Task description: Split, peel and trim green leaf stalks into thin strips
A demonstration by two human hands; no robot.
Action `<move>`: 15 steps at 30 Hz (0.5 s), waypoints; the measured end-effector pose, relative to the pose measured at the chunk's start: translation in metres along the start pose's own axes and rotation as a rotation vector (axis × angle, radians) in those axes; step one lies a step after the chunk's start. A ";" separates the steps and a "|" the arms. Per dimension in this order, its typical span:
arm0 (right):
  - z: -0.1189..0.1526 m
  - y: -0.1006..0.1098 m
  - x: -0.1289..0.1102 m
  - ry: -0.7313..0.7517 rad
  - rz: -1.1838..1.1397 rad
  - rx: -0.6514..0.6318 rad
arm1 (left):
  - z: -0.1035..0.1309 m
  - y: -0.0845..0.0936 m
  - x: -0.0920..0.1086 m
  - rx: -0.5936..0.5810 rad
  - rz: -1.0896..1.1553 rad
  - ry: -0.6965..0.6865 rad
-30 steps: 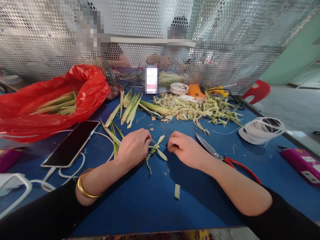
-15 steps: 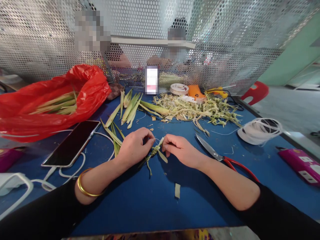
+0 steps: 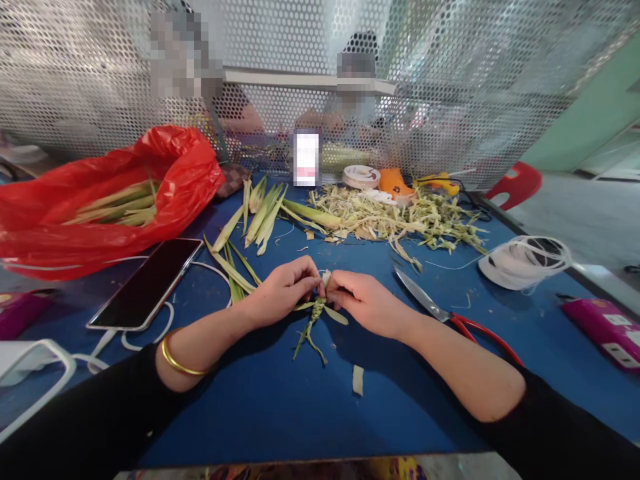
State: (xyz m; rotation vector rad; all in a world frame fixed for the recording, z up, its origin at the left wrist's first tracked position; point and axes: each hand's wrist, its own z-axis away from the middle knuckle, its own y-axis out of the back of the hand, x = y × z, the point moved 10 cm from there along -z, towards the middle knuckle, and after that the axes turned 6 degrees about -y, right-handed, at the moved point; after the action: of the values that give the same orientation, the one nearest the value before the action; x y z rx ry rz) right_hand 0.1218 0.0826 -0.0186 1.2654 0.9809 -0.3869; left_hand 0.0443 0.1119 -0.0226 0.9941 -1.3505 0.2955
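Between my two hands hangs a small braided piece of green leaf strips (image 3: 317,311), with loose ends trailing toward me and a leaf tip sticking out on each side. My left hand (image 3: 293,288) pinches its top from the left, fingers closed. From the right, my right hand (image 3: 367,301) also pinches the top, thumb and fingertips together. A pale end pokes up between the fingertips, and what exactly each fingertip grips there is partly hidden. A short pale strip (image 3: 358,380) lies on the blue table (image 3: 280,413) nearer to me.
Red-handled scissors (image 3: 453,317) lie right of my hand, below a spool of white line (image 3: 523,262). Leaf scraps (image 3: 370,217) and long green leaves (image 3: 265,213) spread behind. At left are a charging phone (image 3: 147,285) and a red plastic bag (image 3: 187,167) with leaves. Two people sit beyond the perforated screen.
My hands have come closer together at the top of the braided piece. It now hangs straighter toward me, its loose ends shifted slightly right and nearer.
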 end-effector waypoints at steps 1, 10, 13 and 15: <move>0.000 0.000 -0.001 0.009 0.011 -0.001 | 0.000 -0.002 0.000 -0.025 -0.003 0.000; 0.002 -0.001 -0.014 0.108 0.167 0.025 | 0.000 -0.007 0.001 -0.069 -0.091 0.005; 0.002 -0.004 -0.014 0.114 0.208 0.009 | 0.000 -0.005 0.003 -0.047 -0.242 -0.008; 0.002 -0.005 -0.013 0.113 0.227 -0.005 | 0.000 -0.006 0.003 -0.047 -0.290 -0.004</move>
State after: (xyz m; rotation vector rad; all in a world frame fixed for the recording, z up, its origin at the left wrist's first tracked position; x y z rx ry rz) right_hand 0.1113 0.0755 -0.0114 1.3893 0.9199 -0.1381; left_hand 0.0489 0.1077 -0.0227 1.1347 -1.1925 0.0421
